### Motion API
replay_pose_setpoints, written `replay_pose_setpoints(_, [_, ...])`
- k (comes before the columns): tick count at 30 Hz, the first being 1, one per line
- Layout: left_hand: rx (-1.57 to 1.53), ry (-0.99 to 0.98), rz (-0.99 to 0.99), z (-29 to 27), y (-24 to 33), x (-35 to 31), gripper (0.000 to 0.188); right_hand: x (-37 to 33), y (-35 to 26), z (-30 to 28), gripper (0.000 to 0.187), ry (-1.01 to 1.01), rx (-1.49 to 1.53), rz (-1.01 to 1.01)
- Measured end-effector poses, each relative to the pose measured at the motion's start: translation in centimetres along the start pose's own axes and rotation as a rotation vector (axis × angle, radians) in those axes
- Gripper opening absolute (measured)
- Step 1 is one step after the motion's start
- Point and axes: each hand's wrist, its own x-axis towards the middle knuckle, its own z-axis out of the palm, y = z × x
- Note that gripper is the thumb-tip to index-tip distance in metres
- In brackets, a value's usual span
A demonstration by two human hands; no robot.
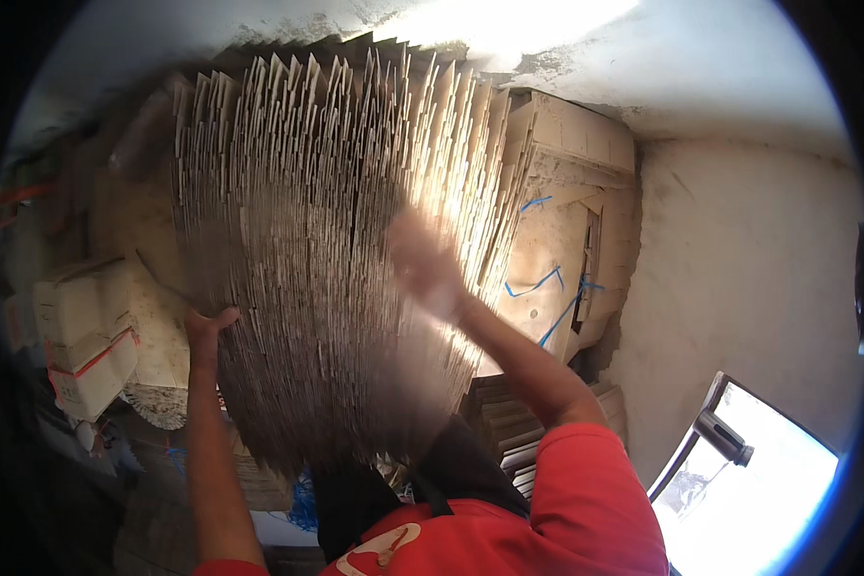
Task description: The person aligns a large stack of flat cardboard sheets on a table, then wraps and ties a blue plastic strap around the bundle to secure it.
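Best to steady the cardboard stack (pixel 302 240), just beyond the dark trousers (pixel 355 507), with left hand (pixel 207 329), keeping right hand (pixel 430 271) light. Cannot tell either grip, apart or clamped, from this view.

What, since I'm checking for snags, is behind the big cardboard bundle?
Beyond the cardboard bundle, a stained pale wall shows; past the bundle's right side, flat cardboard with blue straps. Whatever the bundle itself covers cannot be seen.

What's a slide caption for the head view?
Left hand at the side of packed cardboard sheets; right hand blurred over them.
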Motion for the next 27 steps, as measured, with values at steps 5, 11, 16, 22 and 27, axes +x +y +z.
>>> replay_pose_setpoints(5, [-0.081,-0.082,-0.041,0.9,1.5,-0.2,0.105,4.2,16.7,-2.2,0.096,0.27,0.242,0.907])
replay_pose_setpoints(11, [-0.063,-0.054,-0.048,0.8,2.0,-0.5,0.108,10.4,19.5,-2.3,0.099,0.079,0.338,1.175])
replay_pose_setpoints(16, [-0.089,-0.05,-0.031,0.3,1.9,-0.6,0.109,12.5,18.4,-1.9,0.059,0.089,0.2,1.187])
replay_pose_setpoints(22, [-0.097,-0.07,-0.014,0.5,2.1,-0.8,0.097,12.3,20.3,0.0,0.038,0.338,0.346,0.919])
replay_pose_setpoints(27, [-0.116,-0.086,0.005,0.6,1.6,-0.3,0.094,13.6,21.6,0.6,0.06,0.168,0.284,0.991])
